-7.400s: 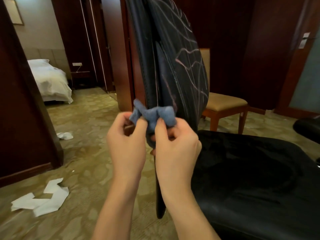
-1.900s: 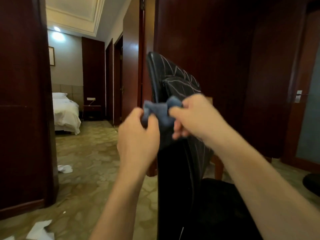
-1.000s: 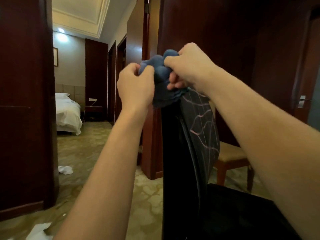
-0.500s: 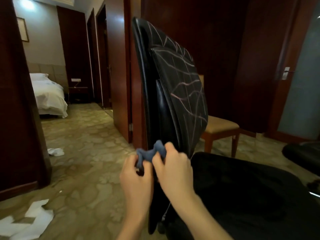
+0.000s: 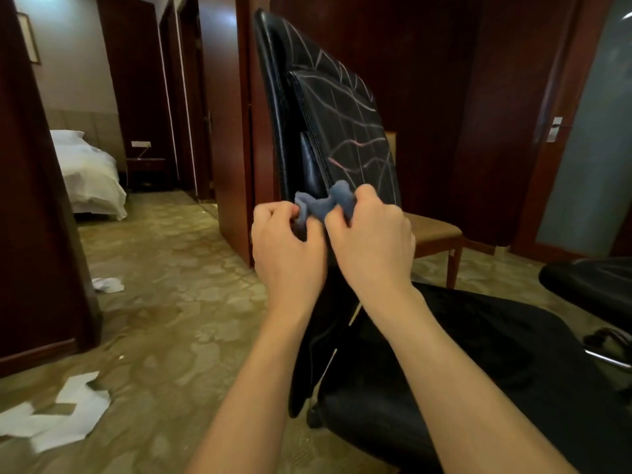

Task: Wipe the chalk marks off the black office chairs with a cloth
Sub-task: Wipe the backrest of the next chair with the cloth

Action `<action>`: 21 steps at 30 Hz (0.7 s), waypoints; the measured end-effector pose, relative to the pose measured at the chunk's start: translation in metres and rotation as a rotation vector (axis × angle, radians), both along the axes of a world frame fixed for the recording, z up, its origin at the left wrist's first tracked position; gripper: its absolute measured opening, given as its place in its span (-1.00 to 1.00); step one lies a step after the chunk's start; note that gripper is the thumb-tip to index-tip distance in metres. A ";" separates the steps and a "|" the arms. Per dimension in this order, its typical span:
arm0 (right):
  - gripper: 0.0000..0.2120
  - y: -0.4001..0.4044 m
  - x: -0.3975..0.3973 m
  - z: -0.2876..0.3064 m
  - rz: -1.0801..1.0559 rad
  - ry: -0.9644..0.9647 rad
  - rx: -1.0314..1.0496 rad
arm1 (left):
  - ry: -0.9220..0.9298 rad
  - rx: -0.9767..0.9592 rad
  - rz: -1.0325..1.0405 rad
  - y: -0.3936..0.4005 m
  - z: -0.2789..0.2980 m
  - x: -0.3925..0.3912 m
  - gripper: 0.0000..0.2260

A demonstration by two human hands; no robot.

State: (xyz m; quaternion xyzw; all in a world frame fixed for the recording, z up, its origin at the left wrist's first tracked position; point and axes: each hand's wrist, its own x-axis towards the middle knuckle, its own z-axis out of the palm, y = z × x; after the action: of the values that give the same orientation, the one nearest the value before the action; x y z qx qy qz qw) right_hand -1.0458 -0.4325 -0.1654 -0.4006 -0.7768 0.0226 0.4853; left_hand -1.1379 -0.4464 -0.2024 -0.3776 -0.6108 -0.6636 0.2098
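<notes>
A black office chair stands in front of me, its tall backrest (image 5: 342,124) seen nearly edge-on and covered with white and pink chalk lines. Its black seat (image 5: 478,354) spreads to the lower right. A bunched blue cloth (image 5: 325,203) wraps the backrest's side edge about halfway down. My left hand (image 5: 287,254) grips the cloth's left end and my right hand (image 5: 372,241) grips its right end, both with curled fingers. The part of the edge under the cloth is hidden.
A wooden chair with a tan seat (image 5: 431,230) stands behind the backrest. Another black chair (image 5: 591,285) is at the right edge. White paper scraps (image 5: 58,419) lie on the patterned floor at left. A doorway shows a bed (image 5: 85,172); dark wood walls surround.
Both hands with the cloth went from the top of the backrest down its edge to near the seat, and have now come up a little to about mid-height.
</notes>
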 end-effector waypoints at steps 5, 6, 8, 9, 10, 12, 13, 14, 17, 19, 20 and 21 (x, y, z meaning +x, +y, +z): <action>-0.75 0.010 0.002 -0.042 -0.027 -0.157 -0.098 | 0.098 -0.099 0.194 0.004 -0.053 0.004 -0.94; -0.73 0.010 0.002 -0.058 -0.034 -0.182 -0.106 | 0.098 -0.129 0.224 0.003 -0.072 0.006 -0.95; -0.68 0.009 0.001 -0.091 -0.047 -0.243 -0.137 | 0.048 -0.230 0.260 0.002 -0.111 0.010 -0.94; -0.66 0.008 0.001 -0.108 -0.048 -0.268 -0.171 | 0.022 -0.288 0.263 0.003 -0.129 0.012 -0.93; -0.65 0.011 0.002 -0.125 -0.049 -0.287 -0.223 | 0.005 -0.340 0.260 0.003 -0.145 0.012 -0.92; -0.64 0.020 0.009 -0.157 -0.068 -0.317 -0.345 | 0.004 -0.442 0.242 0.004 -0.167 0.013 -0.92; -0.66 0.026 0.016 -0.173 -0.087 -0.339 -0.398 | 0.002 -0.526 0.221 0.004 -0.175 0.015 -0.91; -0.67 0.032 0.023 -0.189 -0.105 -0.371 -0.448 | -0.020 -0.629 0.185 0.005 -0.185 0.017 -0.87; -0.77 0.041 0.041 -0.223 -0.021 -0.273 -0.533 | -0.147 -0.723 0.074 0.006 -0.214 0.030 -0.84; -0.86 0.049 0.046 -0.232 0.085 -0.093 -0.576 | -0.227 -0.585 0.011 0.012 -0.222 0.038 -0.90; -0.86 0.054 0.048 -0.235 0.124 -0.004 -0.583 | -0.232 -0.535 0.012 0.016 -0.225 0.042 -0.92; -0.84 0.056 0.048 -0.236 0.149 0.075 -0.583 | -0.217 -0.504 0.029 0.020 -0.227 0.047 -0.93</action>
State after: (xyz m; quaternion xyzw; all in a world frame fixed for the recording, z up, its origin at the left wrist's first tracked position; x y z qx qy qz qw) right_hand -0.9976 -0.3761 -0.4012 -0.4637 -0.7465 0.2948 0.3752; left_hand -1.0908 -0.4262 -0.4291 -0.3357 -0.7808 -0.5244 0.0518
